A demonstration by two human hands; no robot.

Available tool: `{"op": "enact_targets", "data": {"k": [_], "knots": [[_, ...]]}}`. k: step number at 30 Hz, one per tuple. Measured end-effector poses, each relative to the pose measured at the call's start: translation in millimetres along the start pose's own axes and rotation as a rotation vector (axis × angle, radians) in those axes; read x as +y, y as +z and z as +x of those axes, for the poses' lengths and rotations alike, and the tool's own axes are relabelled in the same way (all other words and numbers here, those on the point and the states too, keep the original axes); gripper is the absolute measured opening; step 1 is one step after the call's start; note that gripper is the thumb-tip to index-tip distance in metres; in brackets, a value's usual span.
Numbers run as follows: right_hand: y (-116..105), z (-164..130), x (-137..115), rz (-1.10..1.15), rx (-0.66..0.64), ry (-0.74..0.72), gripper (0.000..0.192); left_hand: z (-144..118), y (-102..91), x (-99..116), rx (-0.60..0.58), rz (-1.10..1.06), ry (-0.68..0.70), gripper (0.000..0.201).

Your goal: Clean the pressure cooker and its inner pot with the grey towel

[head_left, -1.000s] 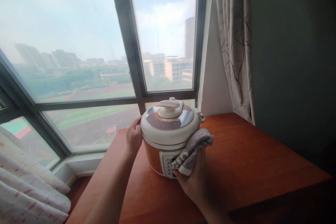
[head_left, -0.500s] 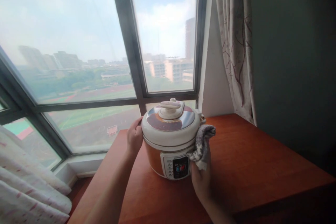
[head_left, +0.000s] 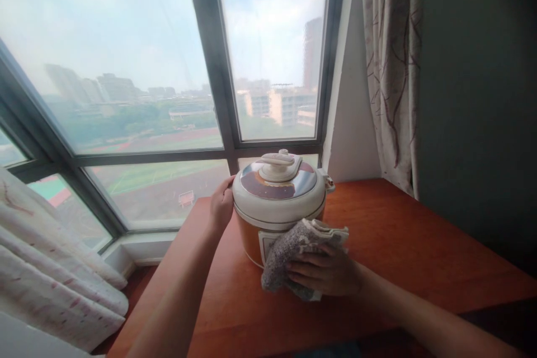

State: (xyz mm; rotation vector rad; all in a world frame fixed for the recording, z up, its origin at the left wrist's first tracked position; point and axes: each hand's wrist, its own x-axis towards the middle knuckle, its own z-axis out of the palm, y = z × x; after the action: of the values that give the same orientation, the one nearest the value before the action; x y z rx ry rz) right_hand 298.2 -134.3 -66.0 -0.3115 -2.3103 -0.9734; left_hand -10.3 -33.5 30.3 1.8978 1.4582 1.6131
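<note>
An electric pressure cooker (head_left: 279,211) stands upright on the reddish-brown wooden table (head_left: 390,235), its white lid closed. My left hand (head_left: 221,206) grips the cooker's left side just below the lid's rim, the thumb showing and the other fingertips hidden behind it. A grey and white cloth (head_left: 287,251) lies bunched in my right hand (head_left: 325,271), whose fingers press it against the front of the cooker. Most of the control panel (head_left: 267,240) is covered by this cloth; only its left edge shows.
Behind the table stands a large window with dark frames (head_left: 229,112). A patterned curtain (head_left: 394,78) hangs at the right, beside a dark wall. Another pale curtain (head_left: 54,274) hangs low at the left. The table's far edge meets the window side.
My right hand has swung round from the cooker's right side to its front, and the cloth now covers the panel. My left hand stays on the cooker. The view has shifted slightly.
</note>
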Motion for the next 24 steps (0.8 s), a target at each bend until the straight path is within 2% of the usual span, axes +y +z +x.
{"op": "enact_targets", "data": {"k": [3,6,9,12,15,18,19,20,22,24], "knots": [[1,0,-3,0.129,-0.117,-0.212,0.035,0,-2.1,3,-0.021,0.019,-0.017,0.054],[2,7,-14,0.291,-0.235,-0.322,0.034,0,-1.2,0,-0.018,0.026,-0.031,0.05],[-4,21,-21,0.327,-0.376,-0.257,0.031,-4,1.2,-3,0.097,0.052,-0.064,0.046],[-14,39,-16,0.421,-0.464,-0.08,0.044,-23,-3.4,4,0.234,0.057,-0.037,0.046],[-22,63,-2,0.474,-0.449,-0.068,0.042,-57,-18.4,26,0.381,0.089,0.137,0.04],[-28,93,13,0.4,-0.333,-0.061,0.032,-98,-31.4,51,0.54,0.19,0.45,0.037],[-30,103,18,0.374,-0.287,-0.052,0.03,-111,-31.8,57,0.532,0.201,0.562,0.038],[-33,111,22,0.359,-0.25,-0.044,0.028,-123,-29.3,63,0.47,0.184,0.616,0.041],[-41,123,31,0.376,-0.221,-0.038,0.032,-144,-16.5,68,0.281,0.121,0.55,0.05],[-52,128,43,0.451,-0.236,-0.02,0.048,-160,2.8,67,0.145,0.162,0.475,0.061]]}}
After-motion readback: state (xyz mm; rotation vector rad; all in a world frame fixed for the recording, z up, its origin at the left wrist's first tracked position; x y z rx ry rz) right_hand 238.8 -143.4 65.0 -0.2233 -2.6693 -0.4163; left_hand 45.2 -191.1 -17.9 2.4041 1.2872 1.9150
